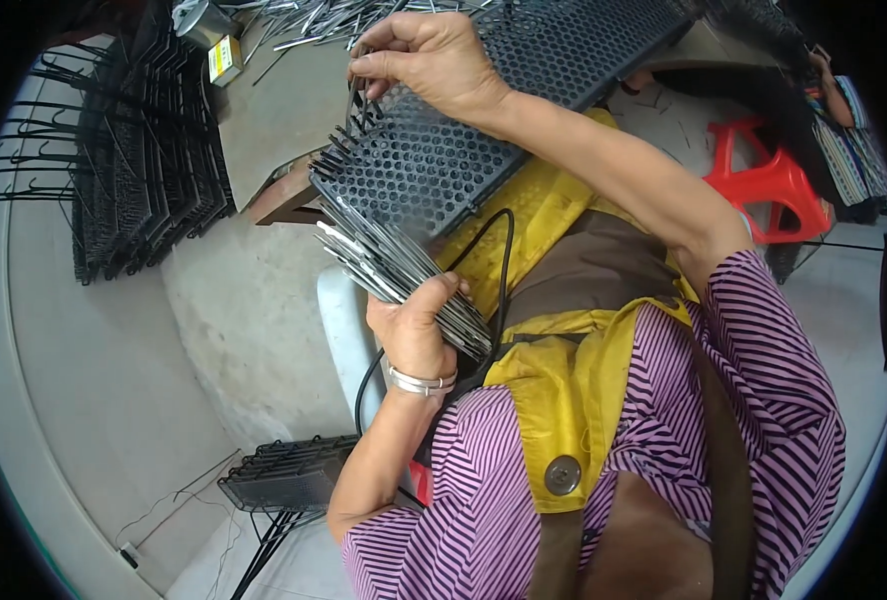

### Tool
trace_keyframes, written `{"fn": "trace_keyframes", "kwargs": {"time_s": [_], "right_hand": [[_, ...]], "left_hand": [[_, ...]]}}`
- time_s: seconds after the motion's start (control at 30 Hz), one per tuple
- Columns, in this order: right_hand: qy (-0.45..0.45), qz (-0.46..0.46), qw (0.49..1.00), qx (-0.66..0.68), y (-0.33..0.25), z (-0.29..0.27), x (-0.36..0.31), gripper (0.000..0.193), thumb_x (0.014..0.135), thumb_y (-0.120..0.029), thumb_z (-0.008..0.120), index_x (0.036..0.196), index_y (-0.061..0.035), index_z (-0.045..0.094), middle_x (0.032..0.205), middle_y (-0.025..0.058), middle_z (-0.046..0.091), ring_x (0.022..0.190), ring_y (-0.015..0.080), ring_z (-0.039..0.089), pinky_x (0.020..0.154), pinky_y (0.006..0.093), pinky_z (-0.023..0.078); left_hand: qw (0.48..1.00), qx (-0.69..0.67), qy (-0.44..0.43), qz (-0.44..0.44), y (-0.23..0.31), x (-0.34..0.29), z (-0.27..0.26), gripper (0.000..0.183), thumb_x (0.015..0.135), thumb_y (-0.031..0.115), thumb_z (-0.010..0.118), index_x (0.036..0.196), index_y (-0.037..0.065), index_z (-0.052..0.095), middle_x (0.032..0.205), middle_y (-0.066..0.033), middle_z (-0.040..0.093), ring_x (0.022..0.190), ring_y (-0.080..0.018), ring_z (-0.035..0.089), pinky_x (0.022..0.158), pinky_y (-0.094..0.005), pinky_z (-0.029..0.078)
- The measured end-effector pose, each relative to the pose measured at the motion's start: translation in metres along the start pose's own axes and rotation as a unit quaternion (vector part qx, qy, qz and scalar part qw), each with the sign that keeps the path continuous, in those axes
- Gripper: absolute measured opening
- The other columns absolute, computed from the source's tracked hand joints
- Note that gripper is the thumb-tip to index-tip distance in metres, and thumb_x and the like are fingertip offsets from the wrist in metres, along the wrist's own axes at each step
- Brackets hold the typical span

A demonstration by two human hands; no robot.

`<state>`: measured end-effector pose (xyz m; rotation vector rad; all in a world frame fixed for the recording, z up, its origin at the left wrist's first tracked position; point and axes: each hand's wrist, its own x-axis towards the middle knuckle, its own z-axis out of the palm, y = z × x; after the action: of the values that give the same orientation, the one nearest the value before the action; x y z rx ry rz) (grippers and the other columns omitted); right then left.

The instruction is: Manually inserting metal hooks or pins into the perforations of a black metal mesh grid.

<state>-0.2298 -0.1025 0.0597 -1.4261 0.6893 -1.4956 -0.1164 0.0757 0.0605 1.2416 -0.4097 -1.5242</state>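
My left hand (411, 325) is wrapped round a thick bundle of thin grey metal rods (379, 255), with its thumb across the top. The bundle slants up and left toward a black perforated tray (434, 165). Over the tray's left end, my right hand (429, 62) has thumb and fingers pinched together on a thin dark rod (352, 102). That rod points down at the tray; whether its lower end sits in a hole I cannot tell. Several short dark rods (336, 152) stand in the holes along the tray's left edge.
Loose rods (334, 18) lie on the table (274, 120) beyond, near a small yellow-and-white box (225, 60) and a metal can (202, 22). Black racks with hooks (144, 150) stand at the left. A red plastic stool (774, 185) and another person's arm (832, 90) are at the right.
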Motion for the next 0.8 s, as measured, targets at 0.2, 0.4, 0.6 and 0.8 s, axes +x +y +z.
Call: {"fn": "trace_keyframes", "kwargs": {"time_s": [0.2,0.4,0.6,0.8], "right_hand": [[-0.012,-0.009,1.000,0.007,-0.003,-0.003,0.001,0.008,0.075,-0.001,0.062,0.082,0.0038,0.063,0.073,0.0080,0.062,0.063,0.0122,0.061,0.054,0.0224,0.054],[-0.007,-0.021,1.000,0.014,0.004,-0.004,0.006,0.009,0.075,-0.001,0.062,0.082,0.0041,0.062,0.075,0.0087,0.062,0.065,0.0128,0.062,0.055,0.0230,0.055],[-0.010,0.038,0.999,0.030,-0.003,-0.002,0.016,0.002,0.076,0.001,0.060,0.078,0.0014,0.060,0.068,0.0045,0.061,0.058,0.0087,0.058,0.051,0.0200,0.048],[0.025,0.011,0.997,0.068,0.004,-0.004,0.025,0.003,0.076,0.000,0.061,0.079,0.0019,0.060,0.067,0.0054,0.061,0.055,0.0093,0.057,0.049,0.0204,0.047]], "left_hand": [[1.000,-0.004,0.000,0.028,0.001,-0.003,0.001,0.032,0.062,-0.013,0.053,0.091,-0.001,0.046,0.069,-0.0099,0.056,0.054,-0.0202,0.057,0.051,-0.0309,0.049],[0.997,0.040,-0.030,0.056,0.011,0.002,0.003,0.042,0.063,-0.009,0.052,0.103,-0.003,0.042,0.079,-0.0132,0.055,0.058,-0.0227,0.057,0.052,-0.0324,0.050],[0.995,-0.006,-0.023,0.100,0.021,0.021,0.002,0.021,0.062,-0.010,0.056,0.079,-0.001,0.050,0.065,-0.0092,0.057,0.052,-0.0185,0.057,0.051,-0.0286,0.049],[0.995,-0.006,-0.026,0.096,0.025,0.024,0.004,0.024,0.062,-0.010,0.055,0.083,-0.002,0.048,0.064,-0.0103,0.056,0.051,-0.0196,0.057,0.049,-0.0301,0.049]]}}
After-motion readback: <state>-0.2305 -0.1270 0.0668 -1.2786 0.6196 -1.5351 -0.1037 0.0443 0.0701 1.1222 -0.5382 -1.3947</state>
